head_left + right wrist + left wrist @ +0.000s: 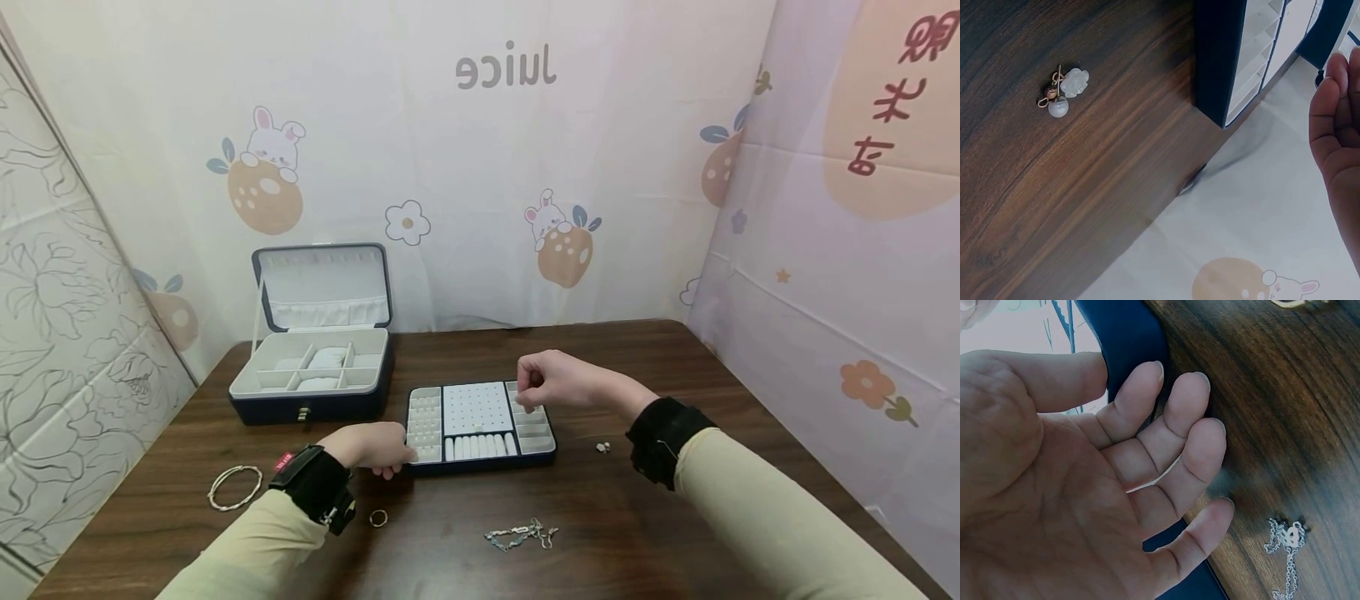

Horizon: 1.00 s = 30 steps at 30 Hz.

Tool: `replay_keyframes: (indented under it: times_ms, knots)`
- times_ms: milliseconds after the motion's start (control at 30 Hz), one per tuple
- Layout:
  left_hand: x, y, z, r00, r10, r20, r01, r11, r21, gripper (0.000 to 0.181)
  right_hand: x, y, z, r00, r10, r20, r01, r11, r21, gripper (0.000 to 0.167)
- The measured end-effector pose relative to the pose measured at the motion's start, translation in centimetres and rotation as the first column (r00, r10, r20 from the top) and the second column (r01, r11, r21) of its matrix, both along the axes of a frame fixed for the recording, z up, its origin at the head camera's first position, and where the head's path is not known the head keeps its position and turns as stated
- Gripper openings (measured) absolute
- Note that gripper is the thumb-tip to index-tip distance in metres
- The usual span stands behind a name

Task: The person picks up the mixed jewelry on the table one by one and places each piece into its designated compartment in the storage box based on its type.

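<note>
A dark blue jewelry tray (480, 466) lies on the table, with side compartments, a white perforated panel (477, 407) and a row of white ring rolls (481, 447). At its front left corner is my left hand (378, 446). The thumb (1075, 381) and index finger pinch the tray's edge, while the other fingers are loosely bent. Over the tray's right compartments hovers my right hand (558, 380), fingers curled in. Whether something small sits between its fingertips is hidden. Right of the tray lie small earrings (1063, 94) with a white flower and a round bead.
An open dark blue jewelry box (307, 408) stands at the back left, lid raised, white cushions inside. Toward the front lie a bangle (236, 487), a gold-coloured ring (378, 518) and a silver chain (517, 533). A patterned curtain (480, 167) hangs behind the wooden table (615, 533).
</note>
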<state>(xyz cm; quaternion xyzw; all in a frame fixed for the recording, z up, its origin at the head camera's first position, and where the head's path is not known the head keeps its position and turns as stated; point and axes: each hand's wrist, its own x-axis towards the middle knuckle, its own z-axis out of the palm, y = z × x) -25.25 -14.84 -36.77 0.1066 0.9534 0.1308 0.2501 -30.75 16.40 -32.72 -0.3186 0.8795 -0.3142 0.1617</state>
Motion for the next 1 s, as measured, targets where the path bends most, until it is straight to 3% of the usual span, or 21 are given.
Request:
replay_keyframes:
  times_ms: [167, 1000]
  knots:
    - [0.0, 0.0, 0.0, 1.000, 0.003, 0.007, -0.003, 1.000, 0.002, 0.030, 0.0, -0.2, -0.1, 1.000, -0.006, 0.020, 0.006, 1.000, -0.006, 0.008]
    - [-0.1, 0.0, 0.0, 1.000, 0.002, 0.024, -0.002, 1.000, -0.006, 0.030, -0.1, -1.4, -1.1, 0.999, -0.029, -0.036, 0.031, 0.999, 0.033, 0.009]
